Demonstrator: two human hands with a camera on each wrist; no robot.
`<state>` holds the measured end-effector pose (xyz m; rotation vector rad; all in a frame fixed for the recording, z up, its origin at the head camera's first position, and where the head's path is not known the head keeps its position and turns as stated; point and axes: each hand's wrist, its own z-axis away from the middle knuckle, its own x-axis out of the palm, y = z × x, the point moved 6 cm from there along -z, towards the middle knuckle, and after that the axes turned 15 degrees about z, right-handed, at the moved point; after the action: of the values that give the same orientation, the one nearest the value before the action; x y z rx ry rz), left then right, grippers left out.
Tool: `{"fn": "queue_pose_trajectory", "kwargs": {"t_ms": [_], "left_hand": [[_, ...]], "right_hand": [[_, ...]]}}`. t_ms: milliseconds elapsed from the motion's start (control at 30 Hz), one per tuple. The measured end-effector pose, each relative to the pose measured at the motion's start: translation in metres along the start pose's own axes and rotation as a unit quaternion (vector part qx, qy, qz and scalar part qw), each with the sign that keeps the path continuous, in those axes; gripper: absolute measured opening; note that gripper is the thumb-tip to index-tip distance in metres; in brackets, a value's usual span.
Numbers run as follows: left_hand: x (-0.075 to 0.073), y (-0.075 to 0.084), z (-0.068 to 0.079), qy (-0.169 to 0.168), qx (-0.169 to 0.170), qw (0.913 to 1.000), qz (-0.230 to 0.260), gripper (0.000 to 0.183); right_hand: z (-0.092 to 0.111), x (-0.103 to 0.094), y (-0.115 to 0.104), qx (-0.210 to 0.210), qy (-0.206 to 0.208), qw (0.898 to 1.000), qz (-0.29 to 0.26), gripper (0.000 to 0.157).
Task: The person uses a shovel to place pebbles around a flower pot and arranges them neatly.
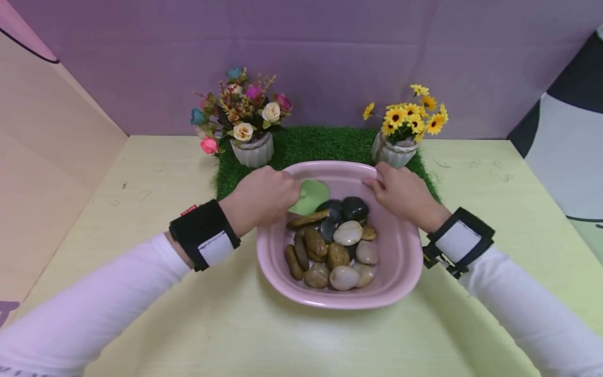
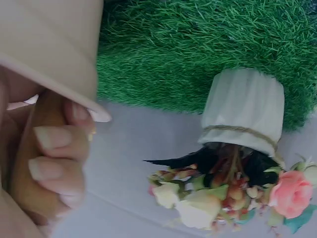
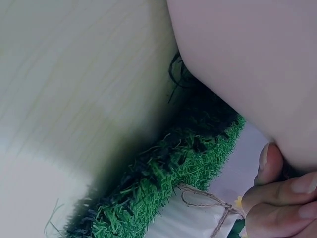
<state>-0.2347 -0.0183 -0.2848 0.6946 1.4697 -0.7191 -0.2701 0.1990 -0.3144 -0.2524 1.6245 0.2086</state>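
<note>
A pink plastic basin (image 1: pixel 405 262) holds several smooth stones (image 1: pixel 336 255), brown, white and black. My left hand (image 1: pixel 268 196) is over its left rim, fingers curled round a wooden handle (image 2: pixel 47 114). Just past that hand, the rounded light green head (image 1: pixel 313 197) of a spatula lies against the inner wall by the black stones. At the basin's far right corner my right hand (image 1: pixel 400 191) grips the rim, with the thumb on the inside. In the right wrist view, fingers (image 3: pixel 282 208) curl under the rim against the outer wall.
A strip of artificial grass (image 1: pixel 325 141) lies behind and partly under the basin on the pale wooden table (image 1: pixel 188 324). Potted mixed flowers (image 1: pixel 252 149) stand at the back left, potted yellow flowers (image 1: pixel 395 149) at the back right. A purple backdrop (image 1: pixel 320 63) closes the rear.
</note>
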Motion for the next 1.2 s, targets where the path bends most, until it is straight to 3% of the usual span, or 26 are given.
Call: {"fn": "queue_pose_trajectory", "kwargs": {"t_ms": [267,367,500,633,900,1200], "left_hand": [[0.003,0.000,-0.001,-0.009,0.044,0.9988,-0.018,0.007],[0.005,0.002,-0.004,-0.026,0.050,0.9984,0.000,0.009],[0.009,0.001,-0.007,-0.055,0.035,0.9972,0.037,0.006],[0.011,-0.004,-0.008,-0.064,0.019,0.9966,0.047,0.005],[0.011,-0.008,-0.008,-0.048,0.043,0.9962,0.058,0.010],[0.009,-0.011,-0.011,-0.061,0.048,0.9946,0.069,0.008]], "right_hand": [[0.001,0.000,0.000,0.001,-0.001,1.000,-0.005,0.032],[0.002,0.000,0.001,0.005,0.000,1.000,-0.008,0.030],[0.001,0.002,0.000,0.003,0.000,1.000,-0.010,0.029],[0.000,0.001,-0.002,0.001,0.002,1.000,-0.006,0.030],[0.000,-0.002,-0.002,-0.006,0.009,1.000,-0.001,0.029],[0.000,0.000,-0.002,-0.006,0.010,1.000,-0.002,0.030]]}}
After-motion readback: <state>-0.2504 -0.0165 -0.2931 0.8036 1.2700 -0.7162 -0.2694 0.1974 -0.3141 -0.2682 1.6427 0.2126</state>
